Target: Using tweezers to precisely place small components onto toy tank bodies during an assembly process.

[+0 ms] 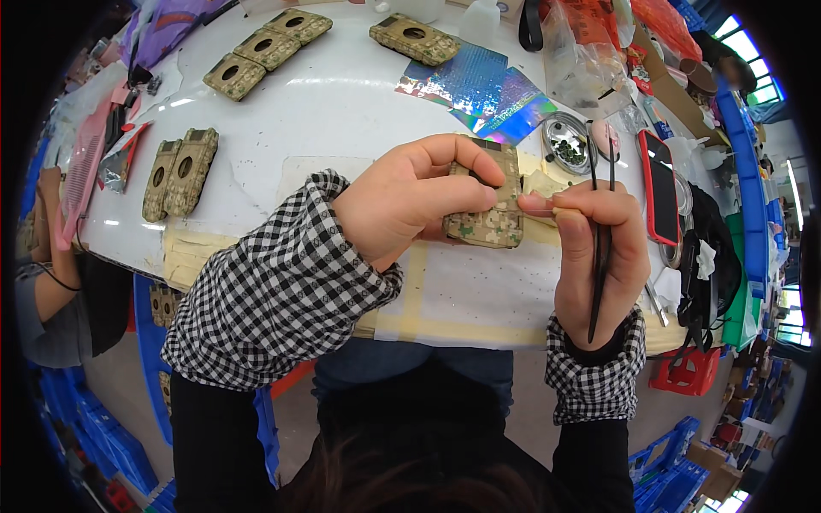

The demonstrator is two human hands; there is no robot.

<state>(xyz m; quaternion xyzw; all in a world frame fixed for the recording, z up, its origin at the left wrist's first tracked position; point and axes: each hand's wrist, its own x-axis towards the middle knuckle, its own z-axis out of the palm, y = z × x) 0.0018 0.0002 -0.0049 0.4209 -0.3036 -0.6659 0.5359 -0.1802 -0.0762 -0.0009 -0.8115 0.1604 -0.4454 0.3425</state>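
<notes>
Camouflage-patterned phone case (489, 201) being gripped upright above the white table (342, 111) by left hand (410, 201), long axis running away from the body, right hand (594, 248) pinching black tweezers (601, 239) and touching its right edge.

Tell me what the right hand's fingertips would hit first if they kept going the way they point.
Likely the camouflage case in the left hand: the right hand points left at its edge, seemingly almost touching.

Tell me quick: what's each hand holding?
Left hand: closed on the camouflage phone case.
Right hand: closed, holding black tweezers.
</notes>
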